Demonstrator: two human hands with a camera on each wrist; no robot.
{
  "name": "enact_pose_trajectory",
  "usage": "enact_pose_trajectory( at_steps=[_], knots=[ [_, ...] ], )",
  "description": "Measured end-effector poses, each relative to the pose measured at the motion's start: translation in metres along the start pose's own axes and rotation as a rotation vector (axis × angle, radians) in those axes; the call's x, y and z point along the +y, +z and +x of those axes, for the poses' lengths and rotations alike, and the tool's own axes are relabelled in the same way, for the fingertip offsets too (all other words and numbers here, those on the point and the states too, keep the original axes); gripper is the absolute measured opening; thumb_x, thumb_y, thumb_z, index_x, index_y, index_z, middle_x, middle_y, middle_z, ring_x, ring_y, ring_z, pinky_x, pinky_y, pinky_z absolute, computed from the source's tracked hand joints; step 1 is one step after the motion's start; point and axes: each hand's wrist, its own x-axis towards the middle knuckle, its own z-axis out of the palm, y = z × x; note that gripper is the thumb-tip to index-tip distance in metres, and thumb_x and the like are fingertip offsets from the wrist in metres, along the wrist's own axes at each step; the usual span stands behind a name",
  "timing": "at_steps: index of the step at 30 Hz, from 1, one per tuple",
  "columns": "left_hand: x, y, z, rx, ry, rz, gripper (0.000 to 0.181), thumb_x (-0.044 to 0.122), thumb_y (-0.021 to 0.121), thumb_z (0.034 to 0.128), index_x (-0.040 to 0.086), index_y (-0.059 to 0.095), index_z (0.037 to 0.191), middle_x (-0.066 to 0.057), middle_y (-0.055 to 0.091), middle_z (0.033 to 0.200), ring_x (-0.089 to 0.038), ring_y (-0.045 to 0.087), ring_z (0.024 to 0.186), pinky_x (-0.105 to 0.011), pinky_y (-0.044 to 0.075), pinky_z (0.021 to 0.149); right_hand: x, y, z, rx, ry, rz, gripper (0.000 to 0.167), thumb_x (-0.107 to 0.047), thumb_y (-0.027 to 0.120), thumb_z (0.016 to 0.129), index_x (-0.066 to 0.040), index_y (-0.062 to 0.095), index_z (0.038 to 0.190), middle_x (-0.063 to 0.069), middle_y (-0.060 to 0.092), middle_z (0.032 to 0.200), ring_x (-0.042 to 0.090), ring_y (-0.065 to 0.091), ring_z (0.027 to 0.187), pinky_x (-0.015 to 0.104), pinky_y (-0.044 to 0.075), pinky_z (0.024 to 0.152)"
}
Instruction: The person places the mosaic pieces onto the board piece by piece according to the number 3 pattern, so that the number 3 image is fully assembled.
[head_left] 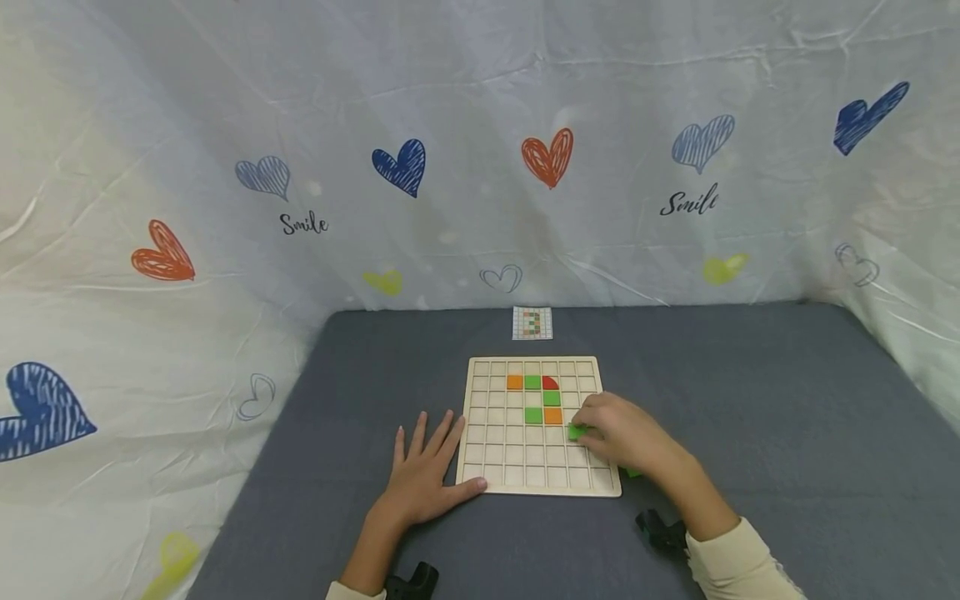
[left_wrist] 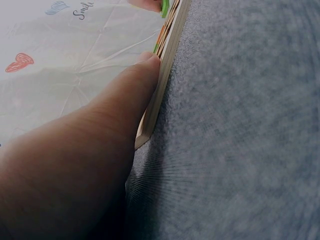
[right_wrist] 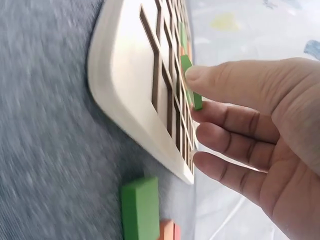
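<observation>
A wooden grid board [head_left: 510, 477] lies on the grey cloth. Several coloured tiles sit in its upper cells: orange [head_left: 514, 382], green and a red rounded one [head_left: 550, 383]. My left hand [head_left: 422, 485] has its fingers spread along the board's left edge, with the thumb on the lower left corner. Over the right side of the grid, my right hand [head_left: 628, 433] pinches a green tile [right_wrist: 186, 62] between thumb and index finger. That tile is tilted in the right wrist view, and whether it touches the board I cannot tell.
A small printed card [head_left: 532, 323] with a coloured grid pattern lies behind the board. Beside the board's right edge stands a green block [right_wrist: 140, 210], with an orange piece [right_wrist: 166, 230] next to it. A white sheet printed with hearts [head_left: 465, 233] hangs behind the table.
</observation>
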Motion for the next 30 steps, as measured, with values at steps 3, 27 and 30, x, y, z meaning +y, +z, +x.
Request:
enact_pose_trajectory(
  at_steps=[3,27,30],
  knots=[
    [0.001,-0.001,0.000,0.003,0.000,-0.001,0.100,0.081,0.050,0.0848,0.025,0.022,0.162,-0.002,0.017,0.166,-0.037,-0.003,0.152,-0.066,-0.007,0.114,-0.001,0.004,0.002,0.014,-0.038,0.000,0.014,-0.001,0.081,0.081,-0.008,0.079,0.093,0.000,0.068,0.091,0.019,0.063,0.087,0.036,0.054,0.075],
    [0.002,-0.003,-0.001,0.010,0.001,-0.013,0.100,0.079,0.053,0.0849,0.022,0.024,0.162,-0.004,0.018,0.166,-0.039,-0.001,0.152,-0.066,-0.005,0.114,-0.015,0.018,0.011,0.054,-0.051,-0.060,0.016,0.002,0.080,0.078,-0.014,0.078,0.081,-0.004,0.066,0.083,0.016,0.061,0.080,0.030,0.054,0.068],
    [0.001,-0.001,-0.001,0.020,0.011,-0.017,0.100,0.078,0.054,0.0852,0.021,0.024,0.162,-0.005,0.019,0.166,-0.039,0.000,0.151,-0.067,-0.005,0.113,-0.015,0.020,0.012,0.065,-0.052,-0.066,0.016,0.001,0.081,0.079,-0.015,0.078,0.079,-0.005,0.066,0.082,0.015,0.060,0.079,0.029,0.053,0.067]
  ],
)
